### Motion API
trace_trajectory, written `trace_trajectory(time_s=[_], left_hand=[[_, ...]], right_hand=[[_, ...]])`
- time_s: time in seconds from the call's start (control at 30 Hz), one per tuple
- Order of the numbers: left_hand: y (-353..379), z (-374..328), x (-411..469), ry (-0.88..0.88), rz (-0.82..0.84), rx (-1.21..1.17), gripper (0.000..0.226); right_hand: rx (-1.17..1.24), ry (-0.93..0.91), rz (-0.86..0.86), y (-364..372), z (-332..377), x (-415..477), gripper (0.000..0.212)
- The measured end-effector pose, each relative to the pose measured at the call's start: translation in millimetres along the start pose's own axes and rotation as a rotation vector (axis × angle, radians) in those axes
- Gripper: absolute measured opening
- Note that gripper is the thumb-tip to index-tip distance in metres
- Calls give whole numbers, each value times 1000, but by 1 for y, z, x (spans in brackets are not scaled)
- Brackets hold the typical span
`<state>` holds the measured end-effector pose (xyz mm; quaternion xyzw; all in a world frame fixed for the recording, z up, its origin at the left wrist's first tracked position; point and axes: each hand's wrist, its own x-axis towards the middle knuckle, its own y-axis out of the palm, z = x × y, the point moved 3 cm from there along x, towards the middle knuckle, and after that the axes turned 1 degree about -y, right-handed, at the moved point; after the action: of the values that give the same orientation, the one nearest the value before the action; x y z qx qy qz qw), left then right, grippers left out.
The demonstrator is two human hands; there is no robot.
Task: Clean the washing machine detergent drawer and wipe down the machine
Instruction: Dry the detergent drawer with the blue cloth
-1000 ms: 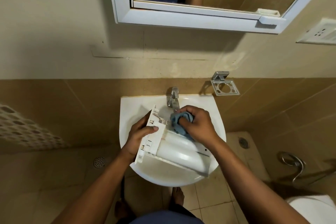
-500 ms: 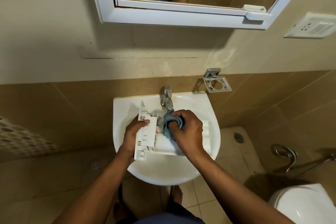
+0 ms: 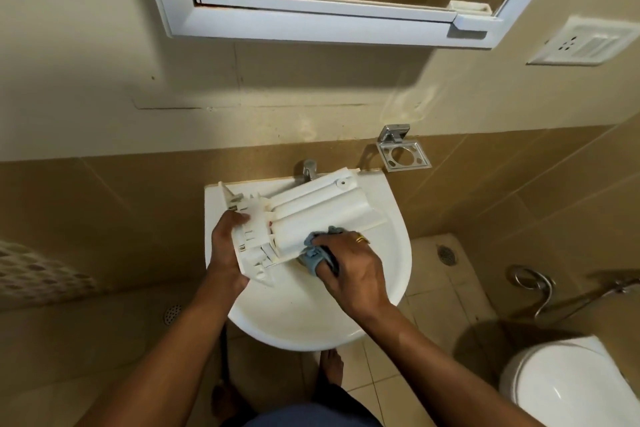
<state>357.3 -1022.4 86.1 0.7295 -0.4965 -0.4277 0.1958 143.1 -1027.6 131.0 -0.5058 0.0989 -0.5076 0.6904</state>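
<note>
Head view: a person stands at a white wash basin (image 3: 398,263) fixed to a tan tiled wall and holds the washing machine's detergent drawer (image 3: 318,211) above the bowl. The drawer is white plastic and lies slantwise, its long body running from lower left up toward the right, so that the far end reaches past the chrome tap (image 3: 309,168) at the back of the basin. The side facing the camera shows smooth, rounded lengthwise ridges, a small round boss near the far end and a tiny red mark where the ridges meet the ribbed, clip-covered end panel on the left. The left hand (image 3: 227,250) grips that end panel, fingers wrapped round its edge and thumb laid on top. The right hand (image 3: 353,270), with a gold ring on one finger, has its fingers curled tight round a bunched blue cloth (image 3: 313,253), which is pressed against the drawer's near edge, just beside the end panel. Above the basin hangs a white-framed mirror (image 3: 311,28), with a white socket plate (image 3: 585,42) to its right. A chrome holder (image 3: 403,156) is mounted on the wall just right of the tap. Lower right, a white toilet (image 3: 568,385) stands on the floor, with a chrome hook (image 3: 533,284) on the wall above it and a floor drain (image 3: 446,255) beside the basin.
</note>
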Motion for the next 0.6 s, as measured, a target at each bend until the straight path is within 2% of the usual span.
trace_trajectory(time_s=[0.07, 0.13, 0.2, 0.27, 0.37, 0.53, 0.6], left_hand=[[3, 3, 1, -25, 5, -17, 43], [1, 8, 2, -31, 5, -19, 39], [-5, 10, 1, -25, 3, -9, 33], [-12, 8, -2, -26, -3, -9, 30], [-22, 7, -5, -37, -46, 11, 33], [-30, 3, -8, 2, -75, 27, 34], [-30, 2, -10, -10, -47, 69, 37]], right_hand=[[15, -89, 5, 6, 8, 4, 26], [22, -199, 106, 17, 19, 1, 26], [31, -214, 122, 15, 12, -2, 25], [46, -132, 47, 1, -8, -3, 26], [75, 84, -101, -31, -43, -1, 27], [315, 480, -398, -67, -72, 16, 17], [384, 493, -403, -72, -71, 32, 16]])
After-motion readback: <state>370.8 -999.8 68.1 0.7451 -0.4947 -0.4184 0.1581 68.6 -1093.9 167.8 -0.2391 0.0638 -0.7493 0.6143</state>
